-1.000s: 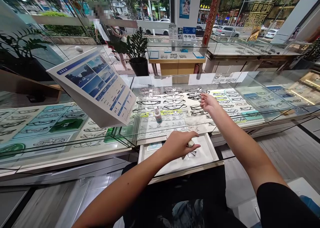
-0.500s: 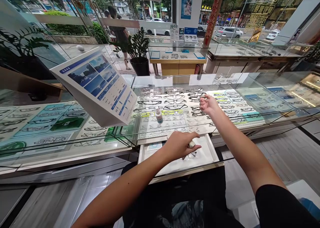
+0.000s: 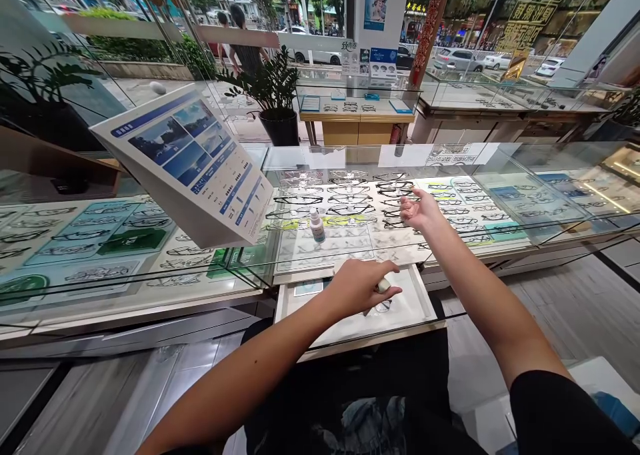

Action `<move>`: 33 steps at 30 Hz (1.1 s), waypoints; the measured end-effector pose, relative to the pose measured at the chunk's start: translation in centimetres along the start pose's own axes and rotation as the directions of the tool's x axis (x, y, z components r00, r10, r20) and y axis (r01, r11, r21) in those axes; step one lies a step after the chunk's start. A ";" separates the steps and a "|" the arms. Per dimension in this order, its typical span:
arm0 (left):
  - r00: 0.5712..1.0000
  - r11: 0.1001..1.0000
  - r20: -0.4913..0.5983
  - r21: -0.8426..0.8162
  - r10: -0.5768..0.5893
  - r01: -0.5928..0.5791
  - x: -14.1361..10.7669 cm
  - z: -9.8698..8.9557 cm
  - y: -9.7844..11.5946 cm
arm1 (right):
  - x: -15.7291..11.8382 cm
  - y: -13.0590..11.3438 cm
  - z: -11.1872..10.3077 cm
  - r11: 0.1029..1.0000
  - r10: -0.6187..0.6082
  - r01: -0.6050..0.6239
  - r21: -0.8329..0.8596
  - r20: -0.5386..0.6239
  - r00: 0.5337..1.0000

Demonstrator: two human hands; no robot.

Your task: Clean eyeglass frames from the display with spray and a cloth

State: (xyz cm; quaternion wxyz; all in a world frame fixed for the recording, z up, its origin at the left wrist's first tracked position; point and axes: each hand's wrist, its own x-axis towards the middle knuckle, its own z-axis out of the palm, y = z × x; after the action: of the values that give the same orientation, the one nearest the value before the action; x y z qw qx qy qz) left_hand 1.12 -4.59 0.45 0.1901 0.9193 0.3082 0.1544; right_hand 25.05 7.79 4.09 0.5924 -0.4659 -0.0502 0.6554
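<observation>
My left hand (image 3: 356, 286) is above the pulled-out white drawer (image 3: 345, 326), its thumb and index finger apart. The other fingers are curled around a small pale object (image 3: 383, 285) whose kind I cannot make out. Below that hand, a pair of glasses (image 3: 384, 306) lies in the drawer, partly covered. My right hand (image 3: 421, 210) is held over the glass counter with its fingers bent inward; anything within them is too small or hidden to see. Left of it, a small white bottle (image 3: 317, 226) stands upright on the glass top.
A calendar-like stand-up card (image 3: 185, 168) rises from the counter at left. Rows of eyeglass frames (image 3: 350, 200) show beneath the glass. A potted plant (image 3: 277, 95) and another display table (image 3: 357, 118) stand beyond. People walk outside the window.
The view has shifted slightly. Both hands keep nearly the same pose, and the bottle and card stay in place. People outside have moved on a little.
</observation>
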 end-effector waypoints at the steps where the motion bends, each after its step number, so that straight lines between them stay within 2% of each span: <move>1: 1.000 1.000 -0.004 0.003 0.000 0.000 0.0 0.0 0.0 | 0.1 0.0 0.2 1.000 0.001 -0.001 -0.005 -0.003 1.000; 5: 1.000 1.000 -0.020 0.019 0.006 -0.005 -0.1 0.0 -0.2 | 0.4 -0.1 0.7 0.999 0.001 -0.001 -0.040 -0.006 1.000; 10: 1.000 0.999 0.000 0.037 -0.006 0.006 0.0 -0.1 0.0 | -0.3 -0.6 0.1 0.993 -0.018 0.020 -0.120 0.014 1.000; 15: 1.000 0.999 0.022 0.029 -0.015 0.015 0.1 -0.2 0.1 | 0.6 -3.0 1.0 0.969 -0.186 0.189 -0.157 0.035 0.982; 18: 1.000 1.000 0.019 0.021 -0.022 0.021 0.1 -0.3 0.0 | 2.4 -4.1 2.5 0.924 -0.301 0.282 -0.260 -0.038 0.953; 25: 1.000 1.000 0.019 0.001 -0.025 0.025 0.1 -0.1 -0.2 | 5.9 -3.3 4.4 0.922 -0.298 0.256 -0.290 -0.111 0.948; 33: 0.999 1.000 0.022 0.016 -0.023 0.023 0.2 0.0 -0.2 | 7.6 -2.8 4.9 0.921 -0.316 0.262 -0.290 -0.158 0.936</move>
State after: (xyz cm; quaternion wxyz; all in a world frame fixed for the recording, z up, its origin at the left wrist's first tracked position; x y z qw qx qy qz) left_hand 1.13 -4.32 0.35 0.1882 0.9187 0.3180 0.1397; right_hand 24.82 17.23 4.42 0.6173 -0.5922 -0.1452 0.4971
